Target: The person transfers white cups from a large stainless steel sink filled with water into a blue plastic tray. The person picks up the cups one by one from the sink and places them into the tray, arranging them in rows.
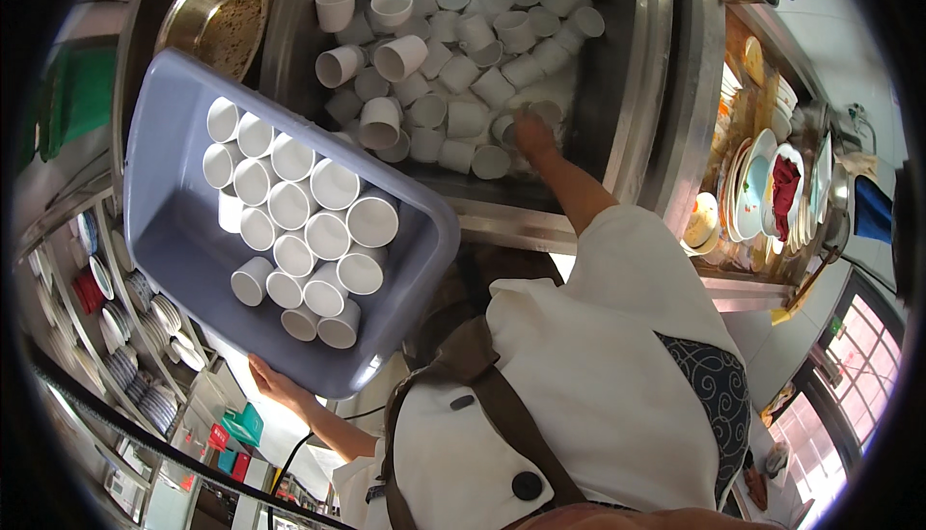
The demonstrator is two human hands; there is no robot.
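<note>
My left hand (pixel 271 382) holds the near long side of a grey plastic tub (pixel 173 255), its fingers partly hidden by the wall. Several white cups (pixel 293 204) lie in the tub in rows on their sides, mouths towards me. The tub overlaps the near left corner of a stainless steel sink (pixel 593 183). My right hand (pixel 534 133) reaches into the sink, with its fingertips under water. A white cup (pixel 504 132) is right beside those fingers; whether they grip it is not clear. Many more white cups (pixel 463 74) fill the sink, some rising above the water.
A round metal basin (pixel 210 23) with dark residue stands left of the sink. Soiled plates (pixel 749 183) and a dark red cloth (pixel 785 193) are stacked to the right. Shelves of crockery (pixel 137 342) stand at the left. A black cable (pixel 286 472) runs below the tub.
</note>
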